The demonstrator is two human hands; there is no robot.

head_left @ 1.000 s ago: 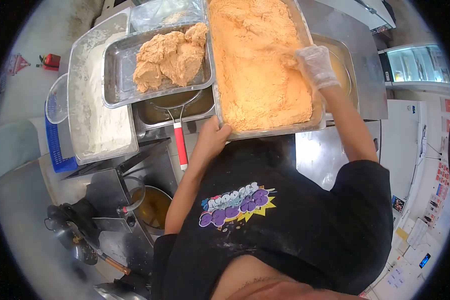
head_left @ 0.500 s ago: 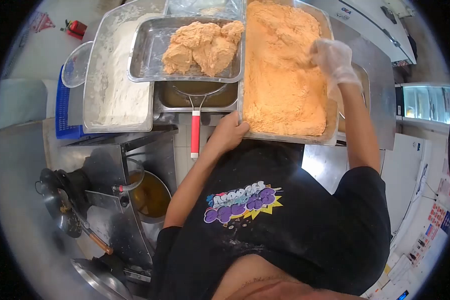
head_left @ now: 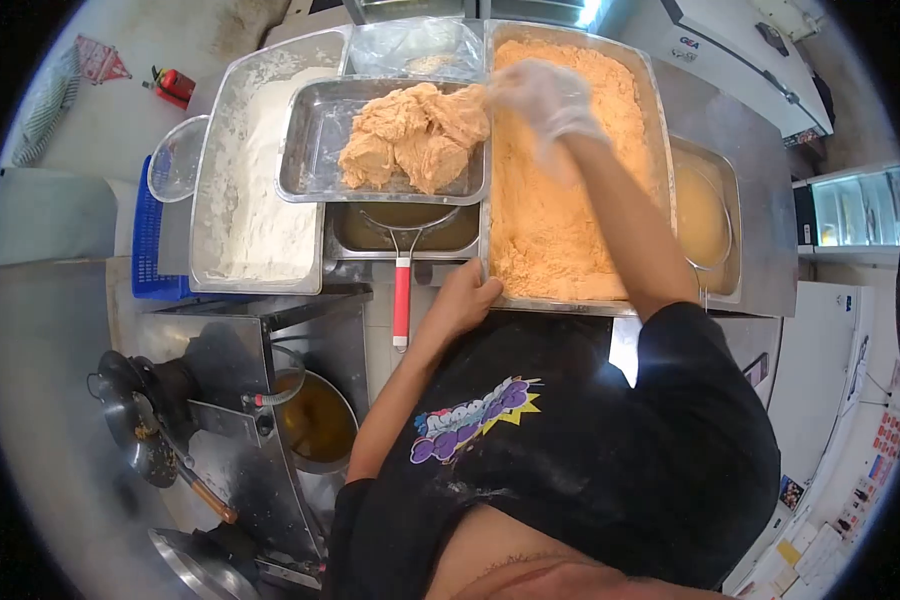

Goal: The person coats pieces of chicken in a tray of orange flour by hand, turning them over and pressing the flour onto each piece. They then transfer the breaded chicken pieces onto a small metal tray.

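The gloved right hand (head_left: 548, 92) hovers over the breading tray (head_left: 570, 304), at its far-left corner. It is blurred, so its grip cannot be told. The coated pieces (head_left: 415, 135) lie just to its left in the small tray (head_left: 315, 140). The bare left hand (head_left: 465, 298) clamps the breading tray's near rim.

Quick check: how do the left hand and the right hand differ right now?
The left hand is bare; the right hand wears a clear glove. The left hand grips the near corner of the flour tray; the right hand is over its far end, next to the small tray of coated pieces. The left hand looks sharp; the right hand is blurred, so its grip is unclear. Both are at the flour tray.
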